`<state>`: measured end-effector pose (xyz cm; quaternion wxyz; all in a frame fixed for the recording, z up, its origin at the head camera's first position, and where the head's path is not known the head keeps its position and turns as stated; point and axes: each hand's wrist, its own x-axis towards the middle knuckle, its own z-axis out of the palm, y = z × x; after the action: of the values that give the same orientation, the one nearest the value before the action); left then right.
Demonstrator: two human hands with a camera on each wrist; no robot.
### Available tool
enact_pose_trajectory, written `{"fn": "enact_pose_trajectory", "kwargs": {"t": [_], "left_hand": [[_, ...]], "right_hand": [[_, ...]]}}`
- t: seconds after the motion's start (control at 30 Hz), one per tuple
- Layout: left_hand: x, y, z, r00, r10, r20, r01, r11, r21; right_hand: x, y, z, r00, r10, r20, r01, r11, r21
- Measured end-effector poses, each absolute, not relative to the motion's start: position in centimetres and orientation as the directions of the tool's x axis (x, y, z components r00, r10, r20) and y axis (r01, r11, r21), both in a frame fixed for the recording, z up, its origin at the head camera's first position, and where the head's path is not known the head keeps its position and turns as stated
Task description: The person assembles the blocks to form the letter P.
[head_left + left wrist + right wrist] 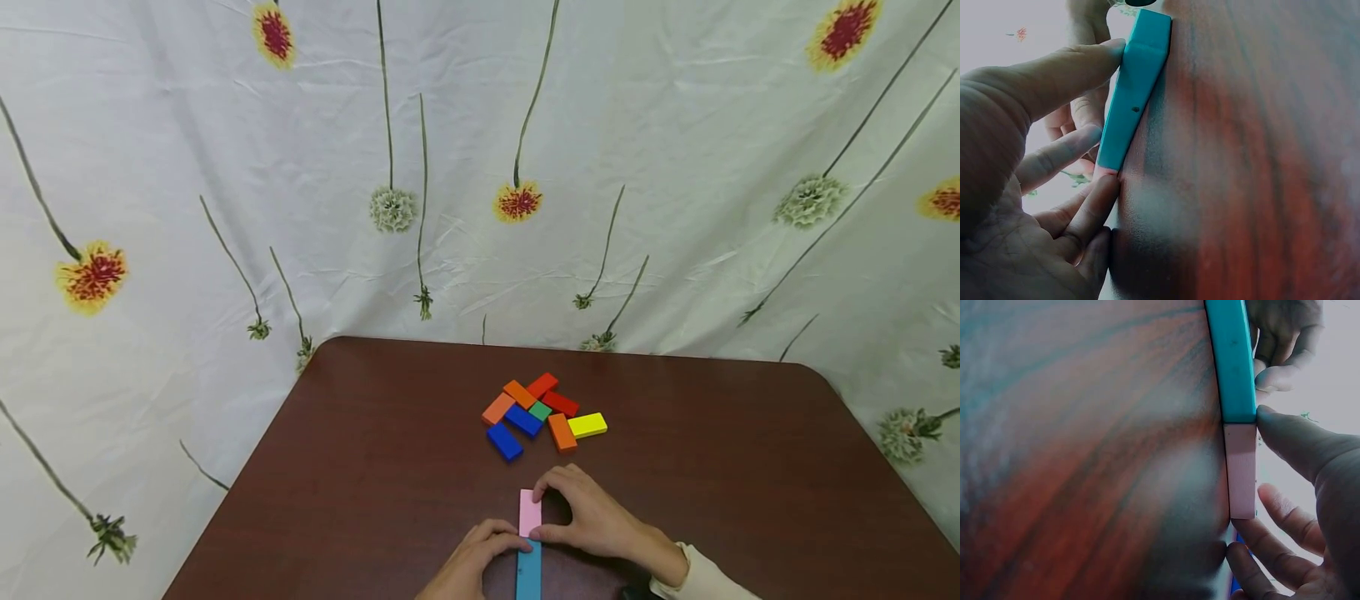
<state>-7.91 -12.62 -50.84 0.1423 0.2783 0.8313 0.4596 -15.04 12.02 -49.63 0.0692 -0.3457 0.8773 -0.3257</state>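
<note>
Pink, smooth and oblong, one block [529, 510] lies on the table [360, 467] between the two hands, its near end touching a turquoise block [528, 577] so that the pair form one straight line. The right hand [596, 517] grips the pink block lengthwise, thumb by the joint and fingertips at the far end, the fingers gently curved. The left hand [467, 568] holds the turquoise block in a light grip, its thumb on the upper edge and its fingertips near the joint. Beyond the hands sits a loose cluster: two dark-blue blocks [505, 442], a green block [540, 410], two red blocks [560, 404], three orange blocks [563, 433] and a yellow block [588, 426], whose end meets the nearest orange one. A cream sleeve [697, 575] covers the right forearm. Behind the dark reddish-brown table hangs a white cloth [300, 142] printed with long-stemmed flowers.
</note>
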Motion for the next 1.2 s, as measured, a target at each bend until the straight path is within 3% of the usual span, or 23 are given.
{"fn": "enact_pose_trajectory", "kwargs": {"t": [0.6, 0.93, 1.2], "left_hand": [[-7.89, -12.36, -50.8, -0.816, 0.578, -0.011, 0.304, 0.446, 0.842], [-7.86, -12.45, -51.53, -0.781, 0.607, 0.143, 0.47, 0.423, 0.774], [-8.12, -12.48, -51.29, -0.785, 0.614, 0.085, 0.413, 0.415, 0.811]], "right_hand": [[-15.0, 11.96, -49.72, -0.753, -0.648, 0.114, -0.567, 0.551, -0.613], [-15.0, 11.88, -49.75, -0.758, -0.644, 0.105, -0.562, 0.562, -0.608], [-15.02, 11.83, -49.74, -0.754, -0.649, 0.104, -0.563, 0.557, -0.61]]}}
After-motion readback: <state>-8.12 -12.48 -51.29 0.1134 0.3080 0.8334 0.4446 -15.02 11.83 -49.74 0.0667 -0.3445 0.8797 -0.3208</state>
